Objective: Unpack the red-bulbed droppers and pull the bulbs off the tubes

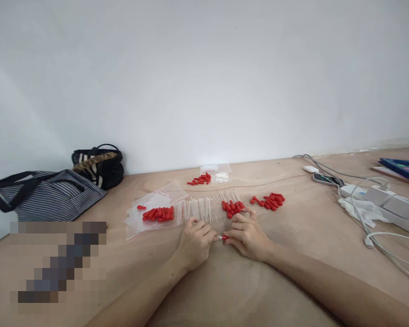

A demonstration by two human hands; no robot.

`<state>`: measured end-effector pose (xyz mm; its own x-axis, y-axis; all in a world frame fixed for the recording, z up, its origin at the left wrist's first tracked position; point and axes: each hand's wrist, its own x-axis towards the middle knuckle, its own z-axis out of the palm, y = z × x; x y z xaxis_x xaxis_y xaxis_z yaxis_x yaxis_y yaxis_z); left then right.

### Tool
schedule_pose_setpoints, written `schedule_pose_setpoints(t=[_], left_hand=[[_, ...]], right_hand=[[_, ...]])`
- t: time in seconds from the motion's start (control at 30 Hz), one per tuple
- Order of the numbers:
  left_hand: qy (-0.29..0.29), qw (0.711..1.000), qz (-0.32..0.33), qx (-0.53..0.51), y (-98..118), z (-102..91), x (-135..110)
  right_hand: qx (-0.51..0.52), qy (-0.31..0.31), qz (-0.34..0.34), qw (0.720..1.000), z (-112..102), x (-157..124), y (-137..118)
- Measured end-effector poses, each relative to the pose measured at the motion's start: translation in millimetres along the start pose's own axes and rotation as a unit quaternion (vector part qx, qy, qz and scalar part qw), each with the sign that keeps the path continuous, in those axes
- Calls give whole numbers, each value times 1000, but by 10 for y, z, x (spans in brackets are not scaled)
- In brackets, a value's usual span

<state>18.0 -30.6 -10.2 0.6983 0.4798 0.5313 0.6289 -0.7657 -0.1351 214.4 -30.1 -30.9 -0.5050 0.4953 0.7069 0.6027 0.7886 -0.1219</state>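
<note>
My left hand (195, 243) and my right hand (247, 236) meet at the middle of a wooden table (293, 281). Between their pinched fingertips is a small clear tube with a red cap (222, 237); the left holds the clear end, the right the red end. Just beyond the hands lies a row of clear tubes (204, 210). Piles of red caps lie at the left (158, 213), centre (232, 207), right (269, 201) and farther back (200, 180). Clear zip bags (153, 202) lie at the left.
Two striped bags (44, 193) (100, 167) stand at the left by the white wall. At the right are a phone (327, 180), a power strip (395, 206) with white cables (378, 240), and a blue box (402, 169). A blurred patch covers the lower left.
</note>
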Motion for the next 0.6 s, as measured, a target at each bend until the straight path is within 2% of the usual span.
schedule_pose_setpoints(t=[0.43, 0.6], left_hand=[[-9, 1000, -16, -16, -10, 2, -8], [-14, 999, -26, -22, 14, -9, -2]], right_hand=[[-5, 38, -18, 999, -30, -7, -20], [-16, 28, -14, 999, -57, -2, -42]])
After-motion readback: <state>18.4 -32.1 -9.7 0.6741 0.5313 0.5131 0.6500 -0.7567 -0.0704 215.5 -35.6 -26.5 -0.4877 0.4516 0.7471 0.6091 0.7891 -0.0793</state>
